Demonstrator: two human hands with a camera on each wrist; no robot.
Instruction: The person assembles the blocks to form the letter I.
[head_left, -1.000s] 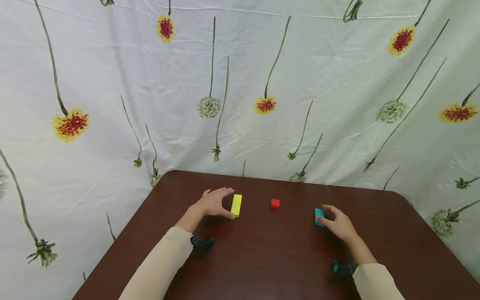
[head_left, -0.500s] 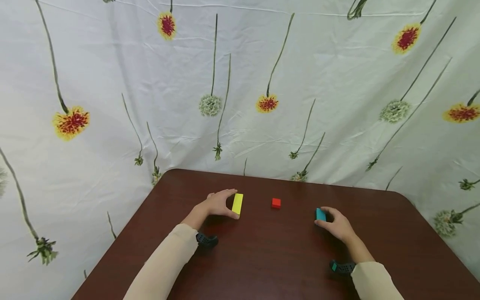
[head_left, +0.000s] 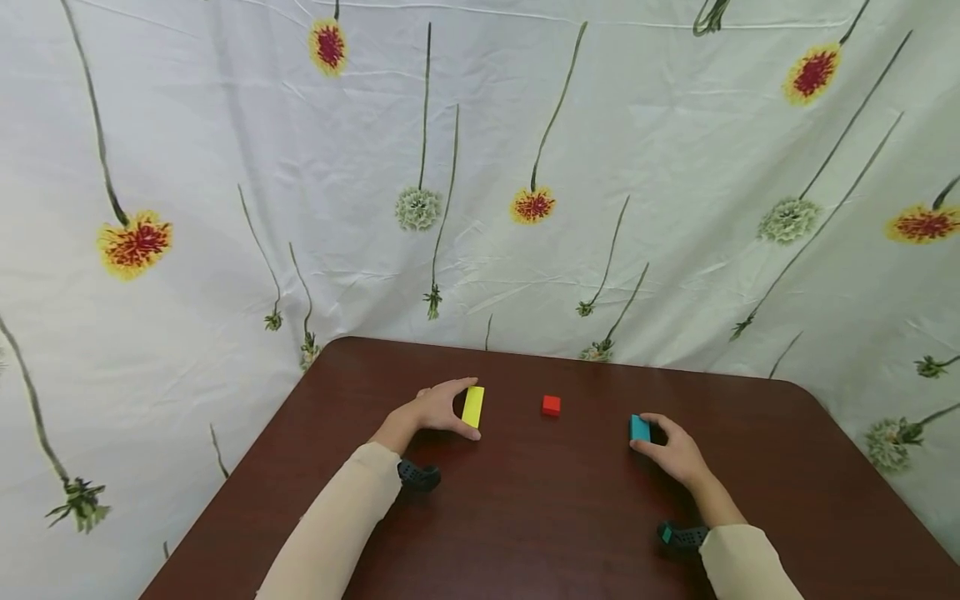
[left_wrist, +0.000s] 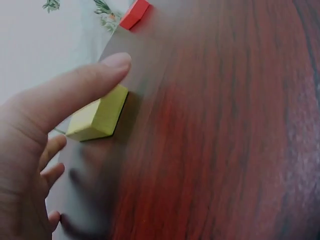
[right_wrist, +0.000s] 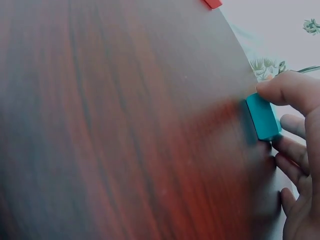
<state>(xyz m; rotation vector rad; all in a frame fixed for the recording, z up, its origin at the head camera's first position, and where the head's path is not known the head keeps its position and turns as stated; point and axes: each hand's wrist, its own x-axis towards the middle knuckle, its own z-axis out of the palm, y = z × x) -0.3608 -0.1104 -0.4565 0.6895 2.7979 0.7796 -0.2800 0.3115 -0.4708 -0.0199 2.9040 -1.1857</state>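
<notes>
A yellow block (head_left: 472, 407) lies on the dark table, long and flat-sided. My left hand (head_left: 442, 408) curves around it from the left, thumb near the front end and fingers near the far end. In the left wrist view, the thumb (left_wrist: 95, 85) passes in front of the block and its fingers are spread, with no grip visible. On the right is a blue block (head_left: 640, 428); my right hand (head_left: 678, 450) holds it between thumb and fingers at its ends. The right wrist view shows the thumb at the top of the blue block (right_wrist: 262, 117).
A small red block (head_left: 551, 406) sits between the two hands on the brown table (head_left: 525, 517). Behind the table's far edge hangs a white flower-print cloth (head_left: 345, 167). Both wrists wear dark bands.
My right thumb has moved from over the blue block to its front end. The left hand has shifted slightly right and widened around the yellow block, which has stayed put.
</notes>
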